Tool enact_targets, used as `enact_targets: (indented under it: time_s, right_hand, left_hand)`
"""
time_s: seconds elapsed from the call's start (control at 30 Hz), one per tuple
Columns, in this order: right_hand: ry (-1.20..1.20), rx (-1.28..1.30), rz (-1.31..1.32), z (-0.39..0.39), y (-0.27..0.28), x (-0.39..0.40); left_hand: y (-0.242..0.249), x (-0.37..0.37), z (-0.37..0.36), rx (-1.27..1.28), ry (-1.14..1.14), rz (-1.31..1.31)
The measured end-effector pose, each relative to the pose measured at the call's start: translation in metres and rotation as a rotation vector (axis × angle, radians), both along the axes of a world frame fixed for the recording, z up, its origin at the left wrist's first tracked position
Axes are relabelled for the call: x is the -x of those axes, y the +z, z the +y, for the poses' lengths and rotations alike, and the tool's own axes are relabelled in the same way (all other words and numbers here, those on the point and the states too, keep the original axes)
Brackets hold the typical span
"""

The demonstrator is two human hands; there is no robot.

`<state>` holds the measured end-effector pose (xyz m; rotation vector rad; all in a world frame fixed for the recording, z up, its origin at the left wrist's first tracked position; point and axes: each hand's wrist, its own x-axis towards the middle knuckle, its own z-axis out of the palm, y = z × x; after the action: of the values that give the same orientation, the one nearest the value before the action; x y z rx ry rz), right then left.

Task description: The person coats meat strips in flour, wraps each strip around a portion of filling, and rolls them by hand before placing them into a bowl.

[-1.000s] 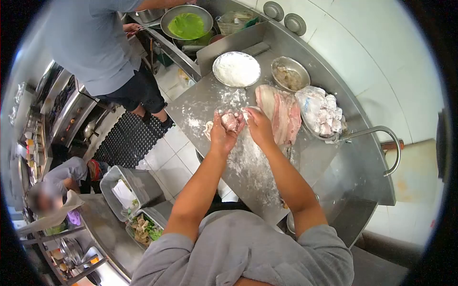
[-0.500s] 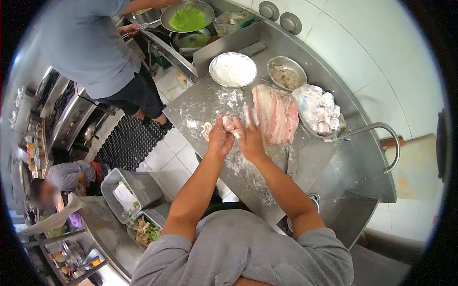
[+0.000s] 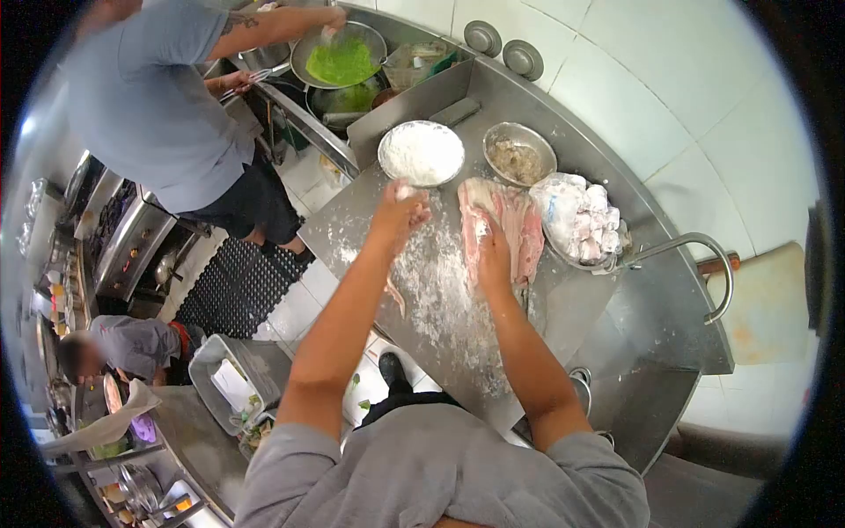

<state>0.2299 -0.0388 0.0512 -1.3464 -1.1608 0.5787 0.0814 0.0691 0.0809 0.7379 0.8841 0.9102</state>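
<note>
My left hand (image 3: 401, 214) is raised just below the flour bowl (image 3: 421, 153), fingers curled. Whatever lies inside them is blurred, with whitish dust around the fingertips. My right hand (image 3: 492, 246) is on the near part of the pink and white meat strips (image 3: 525, 233), its floury fingers closed around the edge of one. A thin pale strip of meat (image 3: 395, 296) lies at the left edge of the steel worktop (image 3: 449, 308), below my left forearm.
A metal bowl with wet, pale contents (image 3: 519, 154) stands behind the meat. Beside it, a bowl holds floured chunks and a plastic bag (image 3: 583, 220). A curved faucet (image 3: 717, 273) rises at right. One person (image 3: 167, 106) works at a green-filled pan; another (image 3: 132, 343) bends at lower left.
My hands have separated from the piece of meat between them. The left has moved up toward the flour bowl; the right has moved right onto the meat strips. The other person's arm now reaches over the pan.
</note>
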Motion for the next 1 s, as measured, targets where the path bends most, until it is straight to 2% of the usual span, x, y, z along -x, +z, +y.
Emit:
enact_targets:
  time_s: [0.07,0.13,0.17,0.27,0.37,0.47,0.57,0.63,0.67,0.73,0.83,0.93,1.0]
  right_hand:
    - [-0.031,0.147,0.012,-0.003,0.005,-0.010]
    - [-0.013,0.293,-0.013,-0.002,0.014,-0.014]
    - [-0.005,0.254,-0.043,-0.001,0.017,-0.014]
    - [0.016,0.184,-0.150,0.003,0.021,-0.014]
    - [0.007,0.209,-0.331,0.022,0.023,-0.023]
    - [-0.032,0.199,-0.604,0.070,0.023,-0.033]
    - [0.037,0.138,-0.813,0.127,0.026,-0.034]
    - [0.116,0.102,-0.852,0.168,0.016,-0.036]
    - [0.135,0.194,-0.957,0.187,0.012,-0.036]
    - [0.170,0.377,-1.170,0.215,0.005,-0.034]
    - [0.241,0.317,-1.361,0.226,-0.013,-0.030]
    - [0.352,0.403,-1.264,0.244,-0.013,-0.033]
    - [0.286,0.389,-1.045,0.239,0.005,-0.033]
  left_hand:
    - [-0.020,-0.004,0.058,-0.622,-0.066,0.600]
    - [-0.011,-0.013,0.087,-0.875,-0.101,0.880]
    - [-0.007,-0.016,0.097,-0.997,-0.118,1.024]
    - [0.008,-0.025,0.108,-1.000,-0.248,1.171]
    - [0.013,-0.010,0.105,-1.102,-0.093,1.122]
    - [0.011,0.035,0.076,-1.066,0.028,0.935]
    - [-0.036,0.076,0.039,-1.191,0.139,1.079]
    - [-0.078,0.087,0.015,-1.192,0.176,1.139]
    - [-0.090,0.088,0.006,-1.200,0.201,1.165]
    - [-0.090,0.088,-0.012,-1.223,0.109,1.224]
    - [-0.082,0.087,-0.018,-1.158,0.064,1.236]
    - [-0.079,0.084,-0.011,-1.096,0.073,1.193]
    - [-0.080,0.084,-0.011,-1.049,0.069,1.167]
